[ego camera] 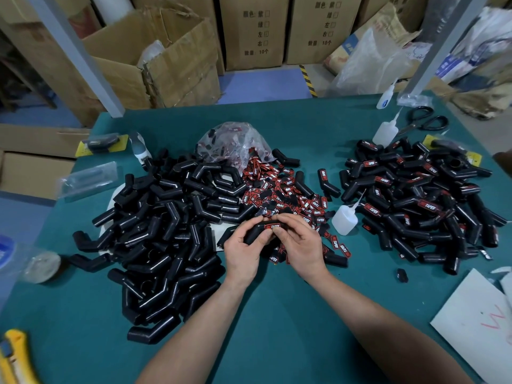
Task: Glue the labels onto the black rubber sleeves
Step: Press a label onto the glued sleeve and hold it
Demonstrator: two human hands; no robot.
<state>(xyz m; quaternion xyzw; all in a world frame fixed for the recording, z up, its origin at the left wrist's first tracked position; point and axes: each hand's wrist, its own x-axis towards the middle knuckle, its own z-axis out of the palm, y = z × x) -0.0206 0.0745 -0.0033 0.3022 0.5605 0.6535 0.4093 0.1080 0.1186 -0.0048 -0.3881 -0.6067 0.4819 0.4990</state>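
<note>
Left grip (243,253) curled round black rubber sleeve (256,232), matte, elbow-bent tube. Right grip (299,245) pinches its other end, thumb on red/black label (273,226) on top face. Held just above green table (277,314), centre. Plain sleeve heap (166,231) to left, labelled heap (415,195) to right. Flat loose labels (285,189) behind hands, by crinkled clear bag (235,139). Translucent squeeze bottle (343,218), thin nozzle, near right grip.

- Black-handled steel scissors (424,121), far right on the teal table mat (277,314)
- Yellow plastic utility knife (12,356), near-left corner
- White paper sheet (471,328), near right
- Brown cardboard boxes (255,31) behind
</note>
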